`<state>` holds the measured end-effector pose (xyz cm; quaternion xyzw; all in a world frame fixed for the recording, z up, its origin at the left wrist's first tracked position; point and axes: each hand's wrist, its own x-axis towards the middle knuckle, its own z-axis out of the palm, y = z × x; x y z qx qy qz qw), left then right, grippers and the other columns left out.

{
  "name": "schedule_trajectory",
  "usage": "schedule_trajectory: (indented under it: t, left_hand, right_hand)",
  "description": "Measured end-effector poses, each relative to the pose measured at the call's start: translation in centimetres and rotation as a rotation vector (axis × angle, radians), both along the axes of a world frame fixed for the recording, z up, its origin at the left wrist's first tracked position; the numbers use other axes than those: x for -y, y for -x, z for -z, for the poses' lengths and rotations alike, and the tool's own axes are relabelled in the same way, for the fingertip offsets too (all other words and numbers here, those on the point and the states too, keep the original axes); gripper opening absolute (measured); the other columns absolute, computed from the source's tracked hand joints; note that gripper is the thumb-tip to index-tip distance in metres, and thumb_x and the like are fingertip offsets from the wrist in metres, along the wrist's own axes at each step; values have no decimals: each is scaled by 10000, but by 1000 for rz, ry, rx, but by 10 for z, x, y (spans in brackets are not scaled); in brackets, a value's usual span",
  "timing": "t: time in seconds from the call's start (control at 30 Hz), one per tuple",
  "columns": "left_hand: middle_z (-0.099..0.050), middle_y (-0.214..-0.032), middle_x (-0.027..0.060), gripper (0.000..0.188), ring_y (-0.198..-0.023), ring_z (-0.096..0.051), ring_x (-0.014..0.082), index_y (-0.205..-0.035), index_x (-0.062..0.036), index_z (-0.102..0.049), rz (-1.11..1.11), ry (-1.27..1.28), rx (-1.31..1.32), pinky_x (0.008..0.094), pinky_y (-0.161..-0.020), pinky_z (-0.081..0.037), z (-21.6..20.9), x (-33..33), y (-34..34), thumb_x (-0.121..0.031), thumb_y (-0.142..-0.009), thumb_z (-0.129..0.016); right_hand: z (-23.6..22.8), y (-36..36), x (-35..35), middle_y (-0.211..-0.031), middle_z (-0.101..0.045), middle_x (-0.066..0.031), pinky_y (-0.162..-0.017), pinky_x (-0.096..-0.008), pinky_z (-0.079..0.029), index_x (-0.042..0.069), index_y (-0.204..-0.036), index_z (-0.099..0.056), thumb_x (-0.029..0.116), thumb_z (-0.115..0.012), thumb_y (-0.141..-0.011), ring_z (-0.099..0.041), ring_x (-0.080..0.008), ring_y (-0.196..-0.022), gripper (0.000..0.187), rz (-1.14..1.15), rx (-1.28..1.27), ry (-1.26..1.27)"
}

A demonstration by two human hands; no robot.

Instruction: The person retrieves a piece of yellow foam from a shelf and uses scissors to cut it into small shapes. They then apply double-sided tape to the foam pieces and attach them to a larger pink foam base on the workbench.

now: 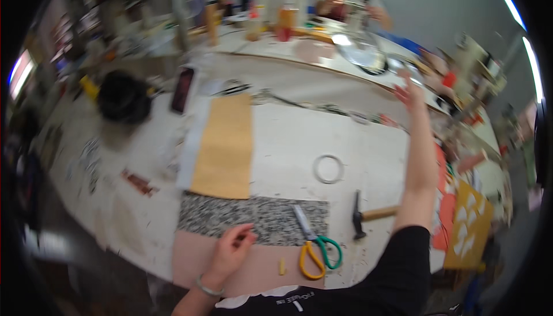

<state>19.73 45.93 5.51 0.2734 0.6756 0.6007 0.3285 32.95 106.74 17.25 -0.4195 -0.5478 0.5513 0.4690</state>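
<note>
My left hand [231,252] hovers over or rests on a black-and-white speckled sheet [216,215] and the pink sheet [265,270] below it. Its fingers are loosely bent with a gap between them, and I see nothing held. To its right lie scissors [314,252] with one yellow and one green handle, beside a small yellow piece [282,267]. My right arm stretches to the far right. The right hand [410,92], slightly blurred, has its fingers apart near the shiny round discs [397,65] on the raised shelf; whether it touches one I cannot tell.
A tan sheet [223,146] lies beyond the speckled one. A metal ring [328,169] and a wooden-handled hammer [368,214] are on the white table. Farther left are a phone [182,90] and a black bundle [124,97]. A yellow cut-out sheet [469,227] is at right.
</note>
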Motion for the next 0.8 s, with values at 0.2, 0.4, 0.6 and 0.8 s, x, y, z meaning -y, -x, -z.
schedule_trajectory:
  t: [0.2, 0.4, 0.6, 0.8]
  left_hand:
    - [-630, -911, 119, 307, -876, -613, 141, -1182, 0, -502, 66, 159, 15, 254, -702, -501, -13, 9, -1, -52, -885, -560]
    - [-549, -1046, 110, 322, -925, -563, 141, -1185, -22, -522, -85, -156, -118, 253, -752, -477, -10, 2, -12, -37, -868, -576]
    - [-511, -1257, 159, 359, -1194, -452, 342, -1119, 3, -583, 338, -50, -730, 428, -1004, -354, -2, 1, -20, -177, -818, -661]
    - [-345, -1416, 204, 570, -1362, -251, 340, -1309, 40, -412, 767, 53, -1060, 536, -1070, -222, 0, 13, -68, -244, -857, -611]
  right_hand:
    - [49, -6, 162, -661, -586, -17, -526, -234, -421, 67, -955, -642, 388, -493, -939, -553, -97, -583, 355, -446, 637, -99]
    - [56, -54, 370, -804, -579, -47, -582, -277, -454, 48, -1126, -536, 152, -628, -866, -560, -137, -634, 295, -796, 676, -289]
    - [88, -90, 430, -1005, -560, -166, -774, -374, -473, 40, -1220, -475, 269, -736, -743, -581, -324, -905, 591, -749, 983, -603]
    - [87, -103, 444, -1026, -567, -189, -797, -348, -483, 26, -1363, -354, 279, -762, -682, -589, -329, -908, 833, -704, 1065, -460]
